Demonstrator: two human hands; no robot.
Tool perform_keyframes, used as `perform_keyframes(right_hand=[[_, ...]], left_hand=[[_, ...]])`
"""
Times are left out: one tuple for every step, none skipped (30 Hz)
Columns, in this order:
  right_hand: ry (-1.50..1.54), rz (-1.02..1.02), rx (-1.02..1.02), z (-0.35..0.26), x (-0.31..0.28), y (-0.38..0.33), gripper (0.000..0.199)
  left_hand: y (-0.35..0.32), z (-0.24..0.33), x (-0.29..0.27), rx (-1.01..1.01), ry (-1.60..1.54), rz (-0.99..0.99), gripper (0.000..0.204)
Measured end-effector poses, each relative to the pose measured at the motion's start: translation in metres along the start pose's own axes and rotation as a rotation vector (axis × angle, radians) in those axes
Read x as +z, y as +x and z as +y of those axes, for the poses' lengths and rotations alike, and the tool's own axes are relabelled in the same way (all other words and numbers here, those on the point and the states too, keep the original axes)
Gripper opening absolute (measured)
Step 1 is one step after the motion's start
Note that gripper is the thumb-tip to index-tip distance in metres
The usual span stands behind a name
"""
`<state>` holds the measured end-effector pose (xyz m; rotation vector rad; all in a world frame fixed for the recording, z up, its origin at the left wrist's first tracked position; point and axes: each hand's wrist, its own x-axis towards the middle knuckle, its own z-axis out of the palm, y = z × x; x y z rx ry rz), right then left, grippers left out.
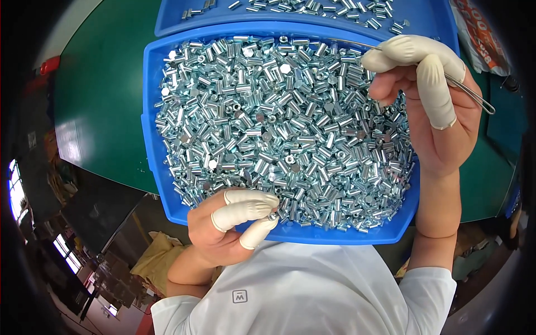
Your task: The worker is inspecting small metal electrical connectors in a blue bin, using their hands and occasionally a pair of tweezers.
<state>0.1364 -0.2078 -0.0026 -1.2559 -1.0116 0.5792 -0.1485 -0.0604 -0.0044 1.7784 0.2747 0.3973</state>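
A blue bin [346, 237] heaped with small shiny hex metal standoffs [290, 128] lies in front of me. Over its near left edge, my left hand [234, 220], with white finger cots on the thumb and two fingers, pinches a single metal standoff [273, 216] end-up at the fingertips. My right hand [432, 89] is raised above the far right corner, also in white finger cots. Its fingers are closed round a thin metal wire rod [474, 96] with a looped end; the thin shaft points left over the bin's far rim.
Behind the bin stands a second blue tray [429, 22] with scattered standoffs [374, 8]. Both rest on a green table [100, 106]. A printed white and orange sack [480, 36] is at the far right. Yellowish cloth [159, 259] lies below the table's left edge.
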Motion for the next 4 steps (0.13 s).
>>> perform_keyframes(right_hand=[[0.006,-0.006,0.0,0.002,0.0007,0.0008,0.035],[0.01,-0.016,0.007,0.0041,0.0009,0.0014,0.035],[0.016,-0.027,0.013,0.0065,0.0008,0.0018,0.036],[0.002,-0.029,0.019,0.0044,-0.0027,0.0005,0.036]], left_hand=[[-0.0006,-0.0003,-0.0013,0.007,0.018,-0.009,0.03],[-0.0015,-0.0003,-0.0022,0.014,0.037,-0.017,0.031],[-0.0027,0.0,-0.0029,0.007,0.043,-0.017,0.03],[-0.0015,0.0008,-0.0025,0.005,0.035,-0.025,0.03]])
